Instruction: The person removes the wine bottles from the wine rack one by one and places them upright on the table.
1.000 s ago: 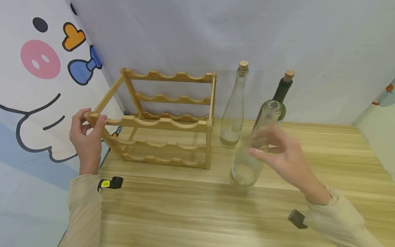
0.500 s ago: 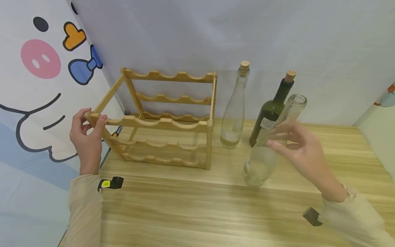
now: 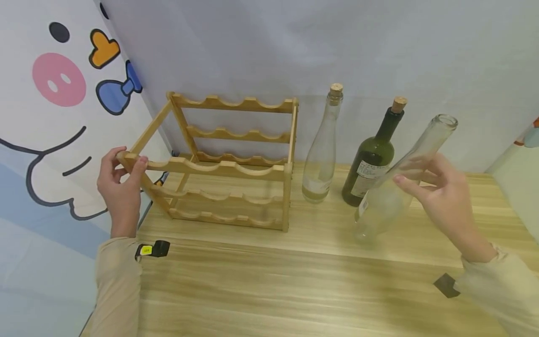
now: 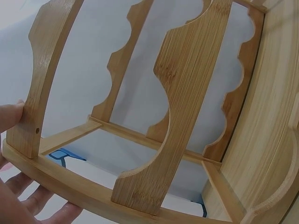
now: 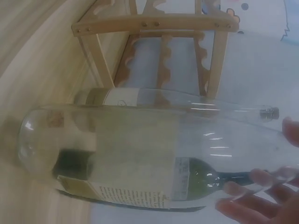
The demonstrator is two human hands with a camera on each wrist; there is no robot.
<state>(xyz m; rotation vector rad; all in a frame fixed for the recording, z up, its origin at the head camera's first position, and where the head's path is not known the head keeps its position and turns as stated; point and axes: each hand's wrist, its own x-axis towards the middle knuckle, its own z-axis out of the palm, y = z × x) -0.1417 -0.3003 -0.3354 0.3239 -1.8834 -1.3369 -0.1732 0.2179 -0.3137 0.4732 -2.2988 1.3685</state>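
My left hand (image 3: 122, 189) grips the front left corner of a wooden wine rack (image 3: 227, 169), thumb over the top rail and fingers below. My right hand (image 3: 448, 201) holds a clear glass bottle (image 3: 385, 201) by its upper body, thumb on one side and fingers behind. This bottle has an uncorked mouth and leans with its neck to the right. In the right wrist view the bottle's labelled body (image 5: 135, 149) fills the middle. Behind it stands a green corked wine bottle (image 3: 372, 157), partly overlapped. A clear corked bottle (image 3: 321, 154) stands upright between the rack and the green one.
The rack's scalloped rails hold no bottles. A pale wooden tabletop (image 3: 273, 285) lies under everything. Behind it hangs a plain grey-white backdrop (image 3: 252, 51), with a cartoon-printed panel (image 3: 50, 140) at the left.
My right hand has carried the clear uncorked bottle to the right, past the front of the green bottle, tilting it further. My left hand stays on the rack corner.
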